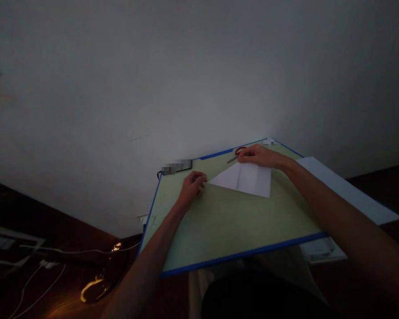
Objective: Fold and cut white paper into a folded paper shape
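Observation:
A folded sheet of white paper [249,179] lies on the pale green tabletop, narrowing to a sharp point on its left, with crease lines across it. At that point, my left hand [193,186] has its fingers curled and closed on the tip. My right hand [257,156] rests over the paper's far edge, thumb and fingers pressed together on it. Just beyond those fingers lies a pair of scissors with red handles [240,151], blades toward the left, partly covered by the hand.
The small table [219,235] has a blue rim and stands against a grey wall. A dark flat object [184,165] sits at its far left corner. Paper scraps [269,141] lie at the far right corner. A larger white sheet [346,190] overhangs the right edge. White cables [86,251] run at lower left.

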A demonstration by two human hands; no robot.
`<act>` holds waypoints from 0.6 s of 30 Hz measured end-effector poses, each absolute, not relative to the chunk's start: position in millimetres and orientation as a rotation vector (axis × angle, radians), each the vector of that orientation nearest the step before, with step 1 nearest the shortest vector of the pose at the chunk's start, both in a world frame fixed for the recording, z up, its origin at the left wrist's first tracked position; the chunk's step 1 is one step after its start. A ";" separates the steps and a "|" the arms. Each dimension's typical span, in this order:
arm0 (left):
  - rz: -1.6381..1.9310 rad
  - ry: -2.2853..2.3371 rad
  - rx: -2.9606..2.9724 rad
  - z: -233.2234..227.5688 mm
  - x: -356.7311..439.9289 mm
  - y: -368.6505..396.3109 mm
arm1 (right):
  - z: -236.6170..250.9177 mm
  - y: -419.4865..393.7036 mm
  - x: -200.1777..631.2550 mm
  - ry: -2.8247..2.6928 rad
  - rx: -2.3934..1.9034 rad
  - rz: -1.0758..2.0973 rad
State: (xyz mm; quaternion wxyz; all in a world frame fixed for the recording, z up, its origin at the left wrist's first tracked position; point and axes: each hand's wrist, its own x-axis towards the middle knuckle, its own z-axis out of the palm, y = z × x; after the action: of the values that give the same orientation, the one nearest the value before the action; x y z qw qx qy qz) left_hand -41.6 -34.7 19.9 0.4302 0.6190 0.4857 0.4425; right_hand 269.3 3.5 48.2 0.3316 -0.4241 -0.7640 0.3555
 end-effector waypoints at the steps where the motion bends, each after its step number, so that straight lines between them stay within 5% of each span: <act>1: 1.125 1.189 1.617 19.8 -40.1 -35.1 | 48.3 3.4 266.3 -2.015 -1.094 0.921; 18: 1.026 1.084 1.655 16.3 -36.1 -37.8 | 35.7 7.3 255.8 -2.301 -1.157 0.579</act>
State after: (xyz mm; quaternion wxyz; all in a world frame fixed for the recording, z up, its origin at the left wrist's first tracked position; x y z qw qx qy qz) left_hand -36.1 -37.8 16.3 0.4407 0.6667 0.4364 0.4134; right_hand 255.8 7.3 35.7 0.2486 -0.4245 -0.8443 0.2123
